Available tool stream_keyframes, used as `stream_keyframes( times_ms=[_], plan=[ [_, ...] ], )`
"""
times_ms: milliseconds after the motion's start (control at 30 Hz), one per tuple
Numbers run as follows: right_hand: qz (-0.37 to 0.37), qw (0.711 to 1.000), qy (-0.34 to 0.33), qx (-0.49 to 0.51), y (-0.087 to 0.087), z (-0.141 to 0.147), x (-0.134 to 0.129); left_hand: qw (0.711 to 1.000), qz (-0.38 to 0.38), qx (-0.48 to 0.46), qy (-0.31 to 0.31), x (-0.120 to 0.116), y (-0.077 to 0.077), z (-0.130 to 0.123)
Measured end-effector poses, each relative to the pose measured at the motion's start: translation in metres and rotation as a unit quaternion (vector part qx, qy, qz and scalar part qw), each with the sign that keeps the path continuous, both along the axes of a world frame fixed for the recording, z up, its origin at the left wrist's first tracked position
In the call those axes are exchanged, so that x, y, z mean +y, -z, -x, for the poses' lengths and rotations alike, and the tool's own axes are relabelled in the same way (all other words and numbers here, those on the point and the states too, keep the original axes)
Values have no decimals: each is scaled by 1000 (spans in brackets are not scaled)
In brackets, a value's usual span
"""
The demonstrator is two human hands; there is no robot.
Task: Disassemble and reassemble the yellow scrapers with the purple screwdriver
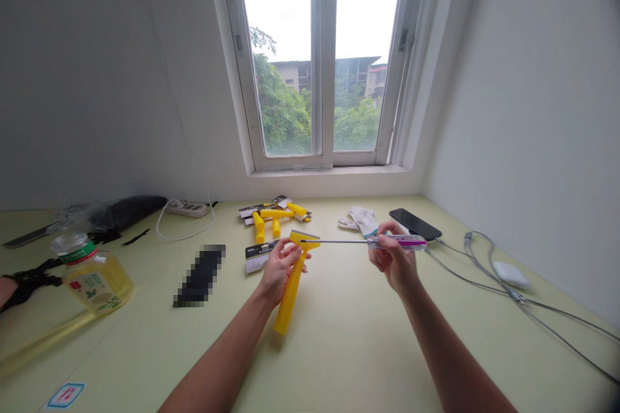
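The left hand (278,270) grips the scraper (292,284); right of it, the right hand (394,259), grasping the screwdriver (346,241), should press straight.

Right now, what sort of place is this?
Probably an indoor workspace, though it could be a room at home: a pale yellow-green tabletop below a white-framed sliding window, and a clear-and-purple-handled metal screwdriver held to a yellow plastic T-shaped tool.

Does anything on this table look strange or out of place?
One thing: the black oblong object on the pale yellow-green table, beyond the left hand's left side, shows as coarse square blocks, hiding its details.
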State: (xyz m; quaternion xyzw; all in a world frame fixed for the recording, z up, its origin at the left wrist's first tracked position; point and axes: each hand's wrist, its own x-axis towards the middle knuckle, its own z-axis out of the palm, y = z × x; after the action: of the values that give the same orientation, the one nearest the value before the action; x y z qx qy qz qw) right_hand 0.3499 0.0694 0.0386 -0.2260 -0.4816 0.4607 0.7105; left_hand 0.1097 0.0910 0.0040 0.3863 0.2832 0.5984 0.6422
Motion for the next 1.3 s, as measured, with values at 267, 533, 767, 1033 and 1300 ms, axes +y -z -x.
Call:
stream_keyframes(
  times_ms=[267,533,767,1033,1300],
  plan=[
    [-16,999,3,-43,1,-2,-3,1000,7,-8,-1,-1,-1,0],
    [-45,986,-6,-161,2,-11,-5,999,23,-13,-21,2,1,2],
    [-50,977,-7,-206,-3,-14,-9,1000,23,-8,-19,2,1,1],
    [-96,914,-39,-392,-35,-27,-21,999,13,16,-40,4,1,4],
    [-79,968,149,-185,-37,3,-12,998,-27,32,-51,2,-2,1]
  ],
)
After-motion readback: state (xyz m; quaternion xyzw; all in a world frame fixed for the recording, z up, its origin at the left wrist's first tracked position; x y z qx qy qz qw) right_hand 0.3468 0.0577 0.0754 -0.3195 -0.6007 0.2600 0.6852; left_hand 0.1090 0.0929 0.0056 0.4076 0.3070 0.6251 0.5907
